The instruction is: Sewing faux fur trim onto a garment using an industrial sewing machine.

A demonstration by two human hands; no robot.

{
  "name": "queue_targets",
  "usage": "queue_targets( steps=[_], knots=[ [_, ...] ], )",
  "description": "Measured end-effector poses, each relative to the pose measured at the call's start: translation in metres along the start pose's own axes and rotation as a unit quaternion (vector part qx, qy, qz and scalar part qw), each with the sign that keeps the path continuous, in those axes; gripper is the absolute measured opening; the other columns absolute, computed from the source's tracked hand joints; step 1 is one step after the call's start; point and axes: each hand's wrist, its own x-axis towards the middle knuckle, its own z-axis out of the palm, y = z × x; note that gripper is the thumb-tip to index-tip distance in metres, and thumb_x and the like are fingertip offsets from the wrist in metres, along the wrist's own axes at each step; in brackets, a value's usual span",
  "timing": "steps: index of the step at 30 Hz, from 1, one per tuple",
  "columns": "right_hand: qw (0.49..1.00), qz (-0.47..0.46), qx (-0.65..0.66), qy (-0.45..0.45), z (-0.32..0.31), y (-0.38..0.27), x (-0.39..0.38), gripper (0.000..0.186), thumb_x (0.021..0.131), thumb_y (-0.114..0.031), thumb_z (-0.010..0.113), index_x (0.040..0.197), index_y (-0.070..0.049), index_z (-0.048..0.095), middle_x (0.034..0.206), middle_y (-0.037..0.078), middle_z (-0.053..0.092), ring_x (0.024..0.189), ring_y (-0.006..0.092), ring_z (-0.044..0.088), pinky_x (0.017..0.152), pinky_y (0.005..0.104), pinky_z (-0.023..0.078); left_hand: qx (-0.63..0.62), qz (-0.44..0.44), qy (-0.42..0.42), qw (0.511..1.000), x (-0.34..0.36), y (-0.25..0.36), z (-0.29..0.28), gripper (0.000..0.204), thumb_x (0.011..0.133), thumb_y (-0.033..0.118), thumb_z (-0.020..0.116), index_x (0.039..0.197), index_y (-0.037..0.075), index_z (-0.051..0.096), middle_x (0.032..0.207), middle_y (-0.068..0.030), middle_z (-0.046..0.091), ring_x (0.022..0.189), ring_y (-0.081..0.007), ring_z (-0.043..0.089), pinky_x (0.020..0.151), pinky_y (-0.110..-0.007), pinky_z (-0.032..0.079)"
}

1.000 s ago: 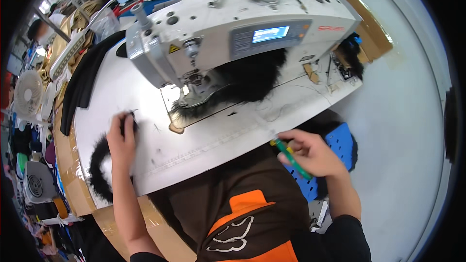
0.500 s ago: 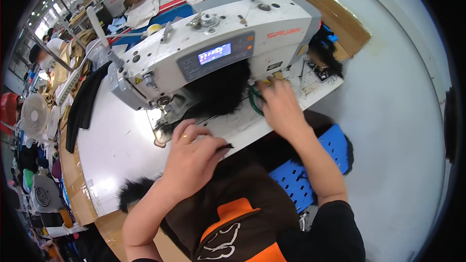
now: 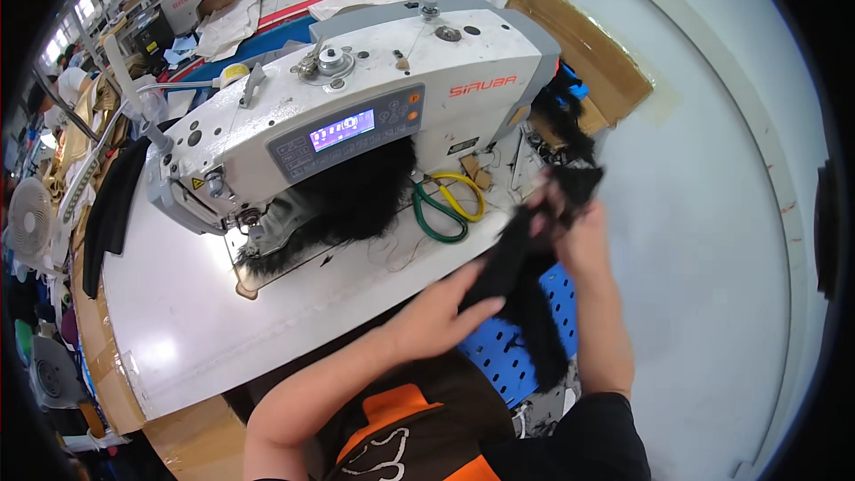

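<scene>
Off the table's front right edge, both my hands hold a strip of black furry fabric [image 3: 500,269]. My left hand [image 3: 436,313] grips its lower left part between thumb and fingers. Higher up and farther right, my right hand [image 3: 577,224] is closed on the fabric's other end; its fingers are blurred by motion. To their left stands a white sewing machine [image 3: 481,53] with a lit display. A bulky black fur piece [image 3: 361,191] lies under its arm and reaches to the needle. Scissors [image 3: 441,224] with one green and one yellow handle loop rest on the tabletop beside it.
A blue perforated tray [image 3: 499,361] is below my hands, with black fur hanging over it. Cardboard [image 3: 583,44] stands behind the machine, against the white wall [image 3: 704,240]. Black fabric [image 3: 116,205] hangs over the table's left edge. Farther left is a white fan [image 3: 31,218].
My right hand has left the scissors, which now lie on the table. Both hands have moved right, off the table edge, and now hold the black furry fabric. The view has shifted.
</scene>
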Motion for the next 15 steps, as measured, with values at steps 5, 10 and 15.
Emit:
queue_targets(
  steps=[5,10,15],
  knots=[
    [0.968,-0.184,-0.05,0.163,-0.057,-0.056,0.124,0.029,0.106,-0.019,0.073,0.129,-0.002,0.068,0.104,0.006,0.075,0.089,0.0129,0.066,0.076,0.0284,0.054,0.011,0.002,-0.04,0.999,-0.005,-0.052,0.042,0.029,0.114,0.022,0.056,0.133,0.001,0.061,0.088,-0.011,0.072,0.08,-0.0183,0.071,0.076,-0.035,0.056],
    [0.959,-0.222,-0.009,0.176,-0.08,-0.088,0.246,0.027,0.107,-0.013,0.07,0.13,0.002,0.068,0.119,0.013,0.075,0.095,0.0209,0.073,0.081,0.0281,0.061,-0.116,-0.049,-0.042,0.991,0.005,-0.056,0.065,0.034,0.116,0.023,0.052,0.139,0.0,0.06,0.088,-0.0107,0.07,0.081,-0.0171,0.07,0.077,-0.035,0.056],
    [0.969,-0.199,-0.068,0.126,-0.052,-0.076,0.318,0.032,0.108,-0.023,0.07,0.131,-0.001,0.068,0.122,0.014,0.076,0.099,0.0235,0.075,0.082,0.0348,0.061,-0.087,-0.011,-0.007,0.996,0.01,-0.053,0.071,0.042,0.111,0.024,0.06,0.146,0.0,0.056,0.099,-0.0188,0.075,0.092,-0.0355,0.075,0.084,-0.043,0.059]
  ],
)
